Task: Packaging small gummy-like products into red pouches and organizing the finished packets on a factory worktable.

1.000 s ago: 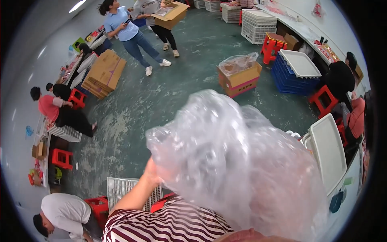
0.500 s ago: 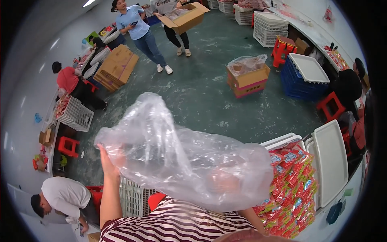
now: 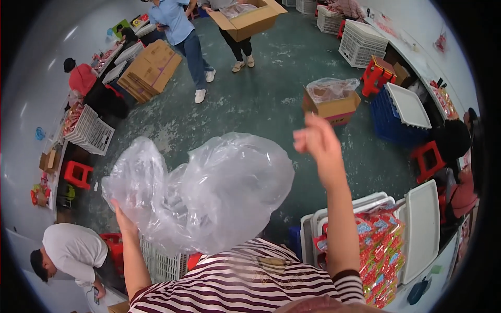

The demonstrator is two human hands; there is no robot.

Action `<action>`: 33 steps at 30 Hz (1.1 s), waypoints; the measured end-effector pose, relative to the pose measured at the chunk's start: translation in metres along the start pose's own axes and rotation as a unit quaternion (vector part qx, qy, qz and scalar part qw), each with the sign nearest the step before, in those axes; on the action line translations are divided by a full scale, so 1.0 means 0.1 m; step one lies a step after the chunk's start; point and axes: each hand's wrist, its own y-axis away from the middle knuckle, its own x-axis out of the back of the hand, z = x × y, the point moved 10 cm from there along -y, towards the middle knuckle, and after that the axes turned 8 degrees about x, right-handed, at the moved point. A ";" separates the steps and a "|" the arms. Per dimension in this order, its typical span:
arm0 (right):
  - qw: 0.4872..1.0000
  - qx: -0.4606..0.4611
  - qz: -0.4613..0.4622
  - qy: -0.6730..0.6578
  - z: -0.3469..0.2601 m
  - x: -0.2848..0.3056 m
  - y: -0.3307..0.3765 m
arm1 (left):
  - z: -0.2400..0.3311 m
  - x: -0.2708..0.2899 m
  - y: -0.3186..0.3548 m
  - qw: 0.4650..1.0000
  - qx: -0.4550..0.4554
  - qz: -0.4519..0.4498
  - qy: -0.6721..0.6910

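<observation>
Right hand point(image 3: 315, 142) now raised off clear bag point(image 3: 209, 193), loosely curled, left hand point(image 3: 121, 214) gripping it

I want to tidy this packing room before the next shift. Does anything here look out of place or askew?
Nothing looks spilled or broken. The flattened cardboard boxes lie in a loose stack on the open floor. The clear plastic bag billows, gripped only by the left hand; the right hand is raised, empty.

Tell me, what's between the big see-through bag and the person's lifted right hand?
Nothing lies between them. In the head view, the right hand is raised apart from the clear plastic bag; only the green floor far below shows in the gap.
</observation>
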 end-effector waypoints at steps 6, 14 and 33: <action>0.983 -0.155 -0.053 0.082 0.69 -0.44 -1.85 | -0.42 0.23 -0.12 0.972 0.072 0.103 -0.197; 0.950 -0.113 -0.119 0.265 1.27 -1.09 -3.58 | -0.80 0.20 0.25 0.879 0.095 0.132 -0.448; 0.681 0.178 -0.203 0.681 2.86 -1.19 -6.02 | -2.14 -1.10 -0.26 0.873 0.255 0.118 -0.398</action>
